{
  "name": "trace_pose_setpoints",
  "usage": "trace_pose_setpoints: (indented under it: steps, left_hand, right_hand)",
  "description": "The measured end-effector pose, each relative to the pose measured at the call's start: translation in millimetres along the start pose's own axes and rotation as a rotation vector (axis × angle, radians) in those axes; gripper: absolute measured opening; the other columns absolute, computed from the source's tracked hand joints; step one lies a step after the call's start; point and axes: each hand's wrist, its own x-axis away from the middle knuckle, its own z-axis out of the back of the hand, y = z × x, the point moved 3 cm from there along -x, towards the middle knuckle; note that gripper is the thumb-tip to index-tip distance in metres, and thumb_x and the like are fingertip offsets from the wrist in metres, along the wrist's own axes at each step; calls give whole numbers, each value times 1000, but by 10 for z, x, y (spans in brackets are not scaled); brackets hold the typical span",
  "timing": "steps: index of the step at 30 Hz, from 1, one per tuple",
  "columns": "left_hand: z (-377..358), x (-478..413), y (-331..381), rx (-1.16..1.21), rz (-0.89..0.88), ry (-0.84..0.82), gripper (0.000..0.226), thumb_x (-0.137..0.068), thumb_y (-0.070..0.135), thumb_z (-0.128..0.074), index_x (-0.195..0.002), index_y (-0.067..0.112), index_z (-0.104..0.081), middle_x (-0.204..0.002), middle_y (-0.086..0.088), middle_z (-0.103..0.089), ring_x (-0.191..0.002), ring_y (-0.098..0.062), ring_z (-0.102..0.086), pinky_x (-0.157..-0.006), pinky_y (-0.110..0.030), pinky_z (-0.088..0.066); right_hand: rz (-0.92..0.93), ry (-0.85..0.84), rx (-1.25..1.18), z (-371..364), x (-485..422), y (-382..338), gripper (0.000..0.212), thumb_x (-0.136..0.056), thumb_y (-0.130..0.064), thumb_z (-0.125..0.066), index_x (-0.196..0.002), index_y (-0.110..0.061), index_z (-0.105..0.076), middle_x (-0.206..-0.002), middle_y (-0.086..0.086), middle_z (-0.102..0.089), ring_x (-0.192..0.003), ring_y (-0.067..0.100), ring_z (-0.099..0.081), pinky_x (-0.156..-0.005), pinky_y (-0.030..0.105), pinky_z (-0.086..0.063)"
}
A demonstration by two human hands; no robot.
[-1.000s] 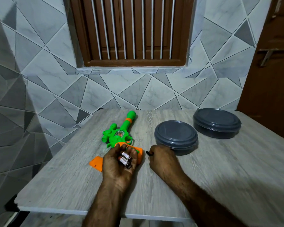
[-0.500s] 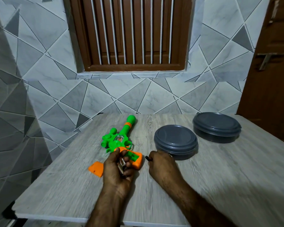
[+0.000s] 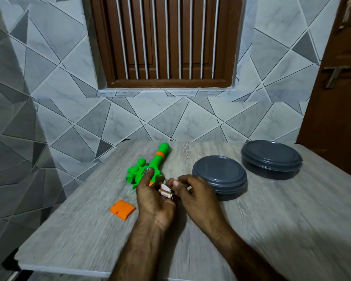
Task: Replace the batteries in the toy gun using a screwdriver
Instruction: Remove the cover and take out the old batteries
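The left hand [image 3: 153,201] covers the toy gun's [image 3: 148,171] grip; the batteries [image 3: 167,193] and right hand [image 3: 199,199] are blurred.

I saw that the gun [image 3: 150,171] was smooth, shiny plastic, green with orange bits. The cover [image 3: 122,209] was orange plastic too, but it looked matt. The batteries [image 3: 166,192] had shiny wraps and metal ends. The table [image 3: 272,230] looked like pale grey wood with a rough grain and no gloss. The bowls [image 3: 219,175] were dark grey plastic, smooth and dull. The wall [image 3: 190,118] had smooth tiles like marble. The window [image 3: 170,83] was brown wood.
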Motion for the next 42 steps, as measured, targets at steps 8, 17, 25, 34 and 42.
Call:
trace_pose_setpoints:
  steps: [8, 17, 25, 34, 42]
  left_hand:
    - [-32, -155, -97, -147, 136, -136, 52, -77, 50, -66, -99, 6, -48, -81, -16, -51, -76, -32, -58, -78, -41, -52]
    - [-250, -242, -105, -251, 212, -108, 66, -87, 51, -60, -118, -7, -63, -130, -23, -59, -121, -37, -57, -106, -48, -42]
    - [-310, -393, -22, -432, 178, 106, 78, -83, 52, -63, -143, 6, -40, -134, -20, -52, -110, -33, -61, -69, -38, -53]
    - [-308, -297, 22, -503, 184, 138, 86, -90, 52, -55, -150, -1, -23, -138, -24, -38, -114, -33, -51, -81, -36, -42]
    - [-180, 18, 161, -594, 30, 58, 42, -96, 38, -51, -124, 6, -52, -127, -18, -58, -110, -32, -61, -85, -38, -49]
  right_hand:
    - [-59, -189, 111, 22, -117, 45, 25, -88, -35, -65, -101, -17, -75, -95, 2, -76, -92, 18, -69, -80, 32, -53]
    - [-250, -239, 295, -41, -432, 89, 25, -82, -34, -62, -89, -12, -72, -89, 12, -73, -91, 32, -67, -79, 36, -55]
    - [-294, -334, 460, -185, -577, 99, 28, -91, -28, -58, -108, -6, -62, -113, 17, -66, -106, 35, -62, -80, 34, -48]
    - [-255, -355, 580, -172, -575, 143, 27, -91, -28, -61, -112, -10, -60, -114, 15, -65, -104, 31, -62, -81, 35, -51]
    - [-161, -314, 707, -108, -430, 94, 28, -90, -27, -61, -112, -10, -61, -109, 12, -64, -102, 29, -62, -81, 37, -52]
